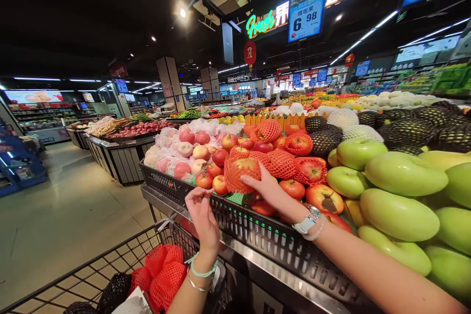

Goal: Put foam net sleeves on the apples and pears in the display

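Note:
My right hand [262, 184], with a watch on its wrist, grips an apple [239, 174] in a red foam net, just above the other apples. Its fingers are partly hidden behind the fruit. Left of it, my left hand [203, 213] is raised near the front rim of the black plastic crate [257, 225]. Its fingers are loosely bent and apart, with nothing visible in them. Loose red apples [213, 176] and several net-wrapped apples [281, 163] lie around the held one.
Below my left arm stands a wire shopping cart [110, 260] holding red-netted fruit [167, 274] and black-netted items [115, 292]. Large green fruit [405, 174] is piled at the right. Bagged pale-pink fruit [184, 149] lies at the left. An aisle floor [84, 206] runs farther left.

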Demonstrator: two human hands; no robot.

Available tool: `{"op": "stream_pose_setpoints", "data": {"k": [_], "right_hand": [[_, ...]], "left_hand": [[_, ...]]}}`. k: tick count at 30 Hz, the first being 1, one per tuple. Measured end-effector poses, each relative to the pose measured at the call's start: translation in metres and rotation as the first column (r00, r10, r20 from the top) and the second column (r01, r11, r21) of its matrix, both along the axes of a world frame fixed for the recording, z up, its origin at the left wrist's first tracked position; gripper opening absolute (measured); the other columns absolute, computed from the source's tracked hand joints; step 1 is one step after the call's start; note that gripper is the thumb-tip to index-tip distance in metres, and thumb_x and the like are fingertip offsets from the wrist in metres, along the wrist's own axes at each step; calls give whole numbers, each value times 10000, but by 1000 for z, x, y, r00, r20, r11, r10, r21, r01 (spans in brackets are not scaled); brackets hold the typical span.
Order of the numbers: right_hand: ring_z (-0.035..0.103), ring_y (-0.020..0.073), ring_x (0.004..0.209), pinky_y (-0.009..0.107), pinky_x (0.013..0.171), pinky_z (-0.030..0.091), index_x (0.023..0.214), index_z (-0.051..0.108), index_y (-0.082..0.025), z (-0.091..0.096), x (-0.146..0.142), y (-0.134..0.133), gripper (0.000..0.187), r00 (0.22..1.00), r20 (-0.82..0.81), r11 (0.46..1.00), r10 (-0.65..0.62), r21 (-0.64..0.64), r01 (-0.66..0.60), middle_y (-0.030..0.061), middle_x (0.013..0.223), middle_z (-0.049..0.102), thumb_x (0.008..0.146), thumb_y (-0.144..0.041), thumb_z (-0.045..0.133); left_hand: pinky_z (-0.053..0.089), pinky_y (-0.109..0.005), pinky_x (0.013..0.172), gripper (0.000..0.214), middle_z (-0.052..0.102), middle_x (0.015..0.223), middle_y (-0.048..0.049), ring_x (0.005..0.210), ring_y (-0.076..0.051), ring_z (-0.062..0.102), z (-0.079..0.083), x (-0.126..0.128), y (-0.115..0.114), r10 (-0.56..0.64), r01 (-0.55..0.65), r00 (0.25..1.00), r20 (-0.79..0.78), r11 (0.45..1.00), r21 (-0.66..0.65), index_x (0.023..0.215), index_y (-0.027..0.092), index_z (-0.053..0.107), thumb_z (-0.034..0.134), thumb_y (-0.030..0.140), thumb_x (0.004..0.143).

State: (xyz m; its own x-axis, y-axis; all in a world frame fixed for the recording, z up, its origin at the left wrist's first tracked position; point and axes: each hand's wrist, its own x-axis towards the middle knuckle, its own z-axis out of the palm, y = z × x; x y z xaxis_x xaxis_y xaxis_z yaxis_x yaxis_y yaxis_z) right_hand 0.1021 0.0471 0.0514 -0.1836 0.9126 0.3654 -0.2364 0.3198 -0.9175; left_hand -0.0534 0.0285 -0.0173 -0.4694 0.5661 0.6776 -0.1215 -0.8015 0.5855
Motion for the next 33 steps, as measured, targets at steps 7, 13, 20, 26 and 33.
{"op": "stream_pose_setpoints", "data": {"k": [7,13,20,26,33], "right_hand": [[368,256,1371,422,1158,277,1389,313,-227,-9,-5,-15,803,891,446,914,86,321,-250,115,1465,387,743,-407,754],[329,225,1408,361,1169,271,1439,235,-256,-7,-3,-13,952,858,433,875,276,255,-411,96,1538,272,689,-366,811],[539,253,1200,392,1051,413,1326,404,-240,12,0,-11,770,880,441,909,-173,416,-30,86,1337,523,671,-307,803],[605,383,1077,491,919,438,1404,280,-133,100,62,52,896,385,497,616,-778,485,620,211,1176,602,726,-512,727],[588,405,1098,395,769,394,1452,289,-115,101,126,116,745,-74,749,516,-658,521,680,343,1321,429,861,-460,582]], "left_hand": [[474,-445,1037,1098,495,1366,-193,1270,-337,523,-7,16,-1,-163,126,950,-266,980,-153,1416,230,251,662,794,569],[422,-503,1076,905,469,1409,-215,1283,-356,513,-23,22,14,-33,-11,965,-259,986,-165,1356,193,357,732,633,660],[250,-528,1171,901,374,1526,-162,1427,-341,310,-8,-7,10,-261,96,797,-544,945,-314,1470,231,301,767,429,724],[103,-447,1215,743,149,1626,-70,1488,-234,138,8,-42,9,-277,169,865,-418,946,-278,1534,299,49,471,459,944],[200,-431,1191,578,422,1511,-98,1418,-246,334,24,-101,-3,-261,-105,672,-693,893,-437,1442,240,375,494,454,919]]}}
